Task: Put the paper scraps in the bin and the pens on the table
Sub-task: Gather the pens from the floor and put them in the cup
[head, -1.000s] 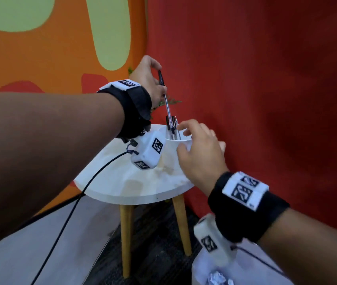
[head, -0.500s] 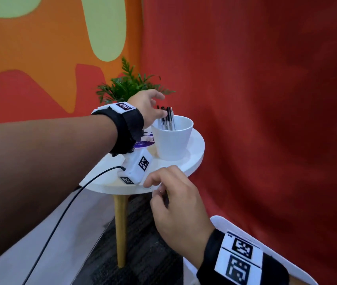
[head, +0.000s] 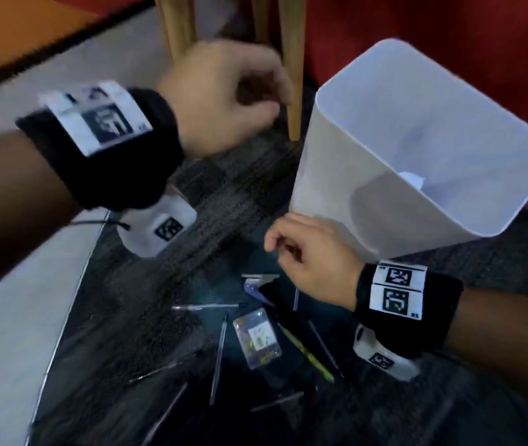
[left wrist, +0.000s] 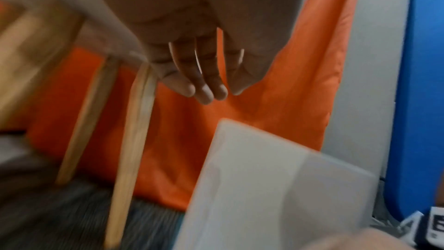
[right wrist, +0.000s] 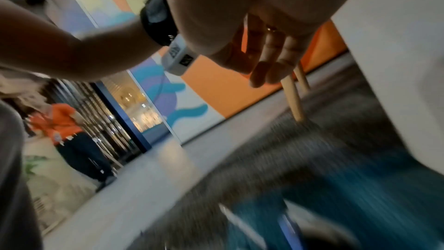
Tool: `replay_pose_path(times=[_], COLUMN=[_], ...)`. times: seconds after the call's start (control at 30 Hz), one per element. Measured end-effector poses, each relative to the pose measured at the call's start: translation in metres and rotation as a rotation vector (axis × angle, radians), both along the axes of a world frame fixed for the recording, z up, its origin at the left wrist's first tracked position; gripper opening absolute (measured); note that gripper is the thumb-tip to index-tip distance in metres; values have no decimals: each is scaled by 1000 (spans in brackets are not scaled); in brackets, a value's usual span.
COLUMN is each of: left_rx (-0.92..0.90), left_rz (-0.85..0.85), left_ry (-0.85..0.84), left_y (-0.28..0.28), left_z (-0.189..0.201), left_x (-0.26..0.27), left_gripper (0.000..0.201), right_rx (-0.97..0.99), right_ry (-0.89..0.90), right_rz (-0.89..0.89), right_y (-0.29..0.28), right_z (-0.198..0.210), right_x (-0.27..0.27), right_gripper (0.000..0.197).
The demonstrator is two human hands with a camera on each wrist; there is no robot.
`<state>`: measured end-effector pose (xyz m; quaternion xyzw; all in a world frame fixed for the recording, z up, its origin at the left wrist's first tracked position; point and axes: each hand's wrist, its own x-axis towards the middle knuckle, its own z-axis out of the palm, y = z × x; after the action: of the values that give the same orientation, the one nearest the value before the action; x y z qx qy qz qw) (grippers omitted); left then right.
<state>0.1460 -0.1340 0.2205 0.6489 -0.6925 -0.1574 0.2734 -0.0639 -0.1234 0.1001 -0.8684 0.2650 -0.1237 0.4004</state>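
Note:
Several pens lie scattered on the dark carpet, among them a clear one (head: 208, 306), another clear one (head: 219, 358) and a yellow-green one (head: 307, 352). The white bin (head: 368, 156) stands to the right, with a paper scrap (head: 412, 180) inside. My left hand (head: 224, 91) is blurred in front of the table legs (head: 293, 75); it holds nothing, and its fingers (left wrist: 204, 83) hang relaxed. My right hand (head: 307, 252) hovers beside the bin's lower left corner above the pens, also empty, with loose fingers (right wrist: 269, 67).
A badge card (head: 256, 341) and a purple clip (head: 253, 289) lie among the pens. Pale floor borders the carpet on the left. The bin wall (right wrist: 396, 64) is close to my right hand. A person in an orange shirt (right wrist: 57, 119) stands far off.
The view has dropped from the tabletop and cup to the floor. Both hands have come down, the left having let go of the pen it put in the cup.

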Motion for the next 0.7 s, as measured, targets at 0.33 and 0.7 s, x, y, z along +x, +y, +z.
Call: replay_pose_path(times=[0.33,0.7], left_rx=[693,1039], left_rz=[70,-108], left_ry=[126,-312], left_y=[87,155], left_z=[-190,-246], left_x=[-29,-7], left_gripper=[14,31], right_rx=[-48,-194], right_ry=[718,920], right_rz=[360,408], right_y=[-8,-14], right_z=[-110,-136], right_x=[-48,-56], right_gripper=[40,32])
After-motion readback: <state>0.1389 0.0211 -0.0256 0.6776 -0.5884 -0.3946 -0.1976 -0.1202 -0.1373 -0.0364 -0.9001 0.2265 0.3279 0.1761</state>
